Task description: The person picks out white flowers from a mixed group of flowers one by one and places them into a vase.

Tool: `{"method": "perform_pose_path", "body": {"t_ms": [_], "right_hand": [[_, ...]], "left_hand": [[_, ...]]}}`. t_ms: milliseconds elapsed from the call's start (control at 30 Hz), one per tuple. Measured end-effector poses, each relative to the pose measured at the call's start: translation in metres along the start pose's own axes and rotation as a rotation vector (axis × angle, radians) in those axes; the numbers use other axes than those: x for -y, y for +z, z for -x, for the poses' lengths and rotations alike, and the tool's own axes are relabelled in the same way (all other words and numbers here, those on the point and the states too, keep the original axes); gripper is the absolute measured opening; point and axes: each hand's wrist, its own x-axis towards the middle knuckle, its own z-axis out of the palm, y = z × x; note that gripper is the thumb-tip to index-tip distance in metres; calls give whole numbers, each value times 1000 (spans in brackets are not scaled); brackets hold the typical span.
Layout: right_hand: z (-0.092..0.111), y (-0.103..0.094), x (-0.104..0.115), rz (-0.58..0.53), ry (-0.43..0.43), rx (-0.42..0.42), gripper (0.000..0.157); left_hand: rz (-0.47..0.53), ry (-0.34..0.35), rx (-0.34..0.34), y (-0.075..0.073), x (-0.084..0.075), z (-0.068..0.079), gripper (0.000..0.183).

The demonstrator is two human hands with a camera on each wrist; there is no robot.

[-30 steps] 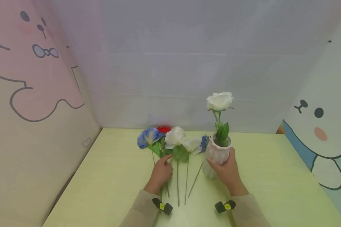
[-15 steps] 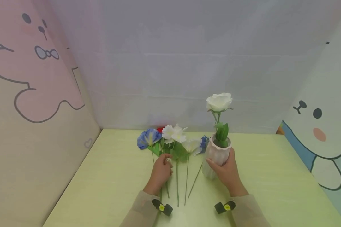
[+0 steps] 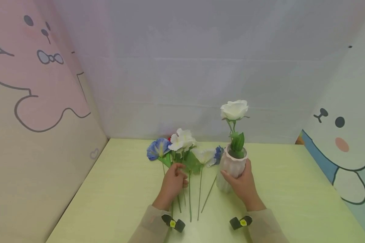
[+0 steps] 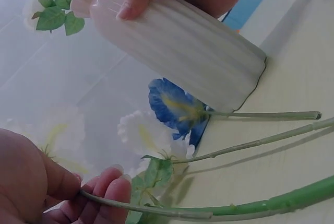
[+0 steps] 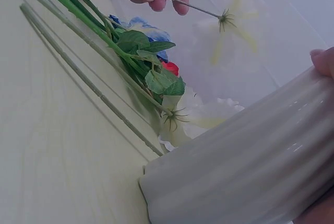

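Note:
My left hand [image 3: 173,182] pinches the thin stem of a white artificial flower [image 3: 182,139] between thumb and fingers. That bloom is raised above the other flowers; in the right wrist view its stem [image 5: 195,7] comes out past the fingertips. Around the ribbed white vase [image 3: 231,167], my right hand [image 3: 244,187] keeps its grip, thumb at the near left side. A white rose [image 3: 234,109] with green leaves stands in the vase, its lower stem hidden inside. Beneath and beside my left hand lie a blue flower [image 3: 158,149], another white flower [image 3: 205,156] and several green stems.
A second blue flower [image 3: 219,154] lies just left of the vase, partly behind it. Only a sliver of a red flower [image 3: 169,139] shows at the back. The pale yellow table [image 3: 292,189] meets a grey backdrop [image 3: 182,84], with printed cartoon panels at both sides.
The white flower in my left hand has come up off the pile and shifted left, covering more of the red one. My right hand and the vase stay put.

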Motion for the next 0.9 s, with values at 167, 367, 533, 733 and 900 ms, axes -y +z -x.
{"method": "perform_pose_path", "body": {"t_ms": [167, 367, 533, 733, 900], "right_hand": [[0, 0, 0, 1, 0, 4, 86], [0, 0, 0, 0, -8, -10, 86], [0, 1, 1, -6, -1, -4, 84], [0, 1, 2, 5, -6, -14, 84], [0, 1, 2, -4, -7, -13, 84]], "left_hand": [[41, 14, 1, 1, -3, 1, 28], [-45, 67, -41, 0, -7, 1, 22], [-144, 115, -70, -3, -12, 5, 20], [39, 132, -34, -6, -17, 12, 22], [132, 129, -50, -10, -20, 16, 19]]}}
